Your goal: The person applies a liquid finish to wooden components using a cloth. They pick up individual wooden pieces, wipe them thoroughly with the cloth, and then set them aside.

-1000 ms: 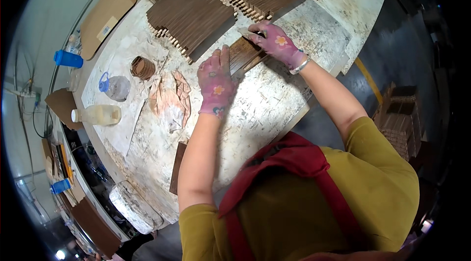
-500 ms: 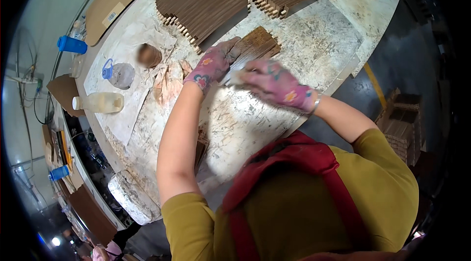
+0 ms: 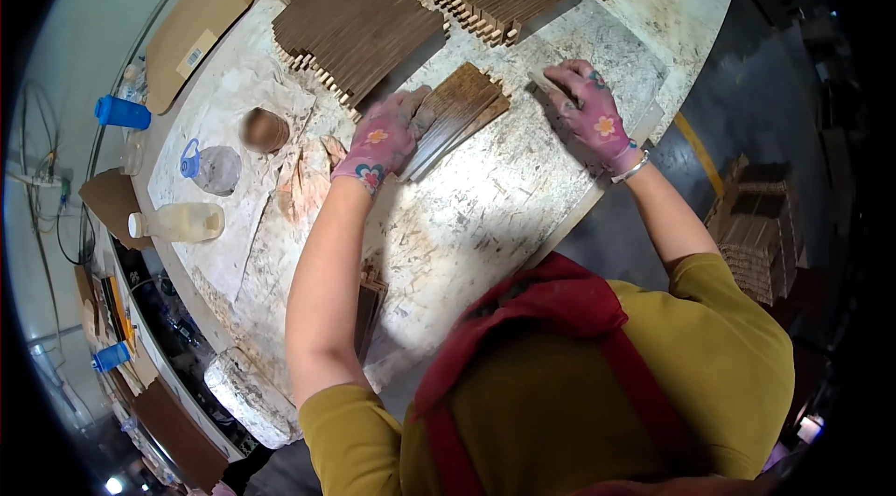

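Observation:
My left hand point(image 3: 387, 137), in a pink flowered glove, is closed on the left edge of a few thin brown wooden boards point(image 3: 467, 104), fanned slightly over one another on the worktable. The top board is rusty brown at its far end; the near ends shine pale grey. Off to their right, my right hand point(image 3: 590, 115), gloved alike, is held apart from the boards. Its fingers are bent around a small greyish flat piece point(image 3: 541, 85), whose kind I cannot make out. The palm side of this hand is hidden.
Large rows of brown wooden slats point(image 3: 359, 25) with pale pegged ends line the far side of the stained white table point(image 3: 467, 216). At left are a brown cup point(image 3: 264, 130), a clear jug point(image 3: 217, 169), a yellowish bottle point(image 3: 187, 222) and a crumpled cloth point(image 3: 303, 183).
My right hand has moved off the boards, right and slightly away from me, with the greyish piece. My left hand stays on the boards. The whole view has shifted a little.

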Tool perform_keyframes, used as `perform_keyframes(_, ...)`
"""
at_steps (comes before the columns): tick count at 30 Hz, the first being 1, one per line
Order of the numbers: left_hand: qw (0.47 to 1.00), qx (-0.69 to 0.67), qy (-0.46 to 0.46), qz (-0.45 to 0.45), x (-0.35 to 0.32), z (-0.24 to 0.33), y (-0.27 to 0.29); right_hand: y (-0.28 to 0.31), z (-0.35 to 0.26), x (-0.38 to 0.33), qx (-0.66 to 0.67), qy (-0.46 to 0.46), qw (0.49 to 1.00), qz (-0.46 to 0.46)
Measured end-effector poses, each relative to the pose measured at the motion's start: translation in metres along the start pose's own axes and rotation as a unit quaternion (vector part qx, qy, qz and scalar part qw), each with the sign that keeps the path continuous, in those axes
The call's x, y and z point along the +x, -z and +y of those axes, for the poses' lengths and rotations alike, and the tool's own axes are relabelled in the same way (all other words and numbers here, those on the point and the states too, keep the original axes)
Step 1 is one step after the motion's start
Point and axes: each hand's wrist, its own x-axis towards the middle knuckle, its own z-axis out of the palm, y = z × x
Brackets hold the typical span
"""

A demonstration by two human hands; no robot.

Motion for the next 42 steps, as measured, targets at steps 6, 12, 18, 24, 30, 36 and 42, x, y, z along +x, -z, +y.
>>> perform_keyframes(6, 0.886, 0.143, -0.185, 0.401, 0.002, 0.048, -0.050, -0.010, -0.032, 0.029, 0.160, 0.042, 0.986, -0.034)
perform_keyframes(12, 0.949, -0.018, -0.106, 0.296, 0.023, 0.055, -0.107, -0.034, -0.106, 0.066, 0.105, 0.251, 0.907, -0.321)
perform_keyframes(18, 0.945, 0.175, -0.058, 0.269, 0.015, 0.056, -0.109, -0.101, -0.154, 0.070, -0.114, 0.271, 0.911, -0.290)
perform_keyframes(24, 0.960, 0.021, -0.102, 0.260, 0.008, 0.060, -0.090, -0.121, -0.116, 0.124, 0.246, 0.238, 0.910, -0.233)
perform_keyframes(30, 0.967, 0.047, -0.042, 0.245, -0.064, 0.021, -0.059, -0.108, -0.067, 0.093, 0.448, -0.081, 0.888, -0.067)
perform_keyframes(36, 0.960, 0.126, 0.008, 0.251, -0.088, -0.001, -0.024, -0.103, -0.071, 0.102, 0.518, -0.152, 0.841, 0.034)
perform_keyframes(42, 0.984, -0.029, -0.047, 0.167, -0.041, 0.019, -0.020, -0.104, -0.058, 0.094, 0.476, -0.125, 0.869, 0.054)
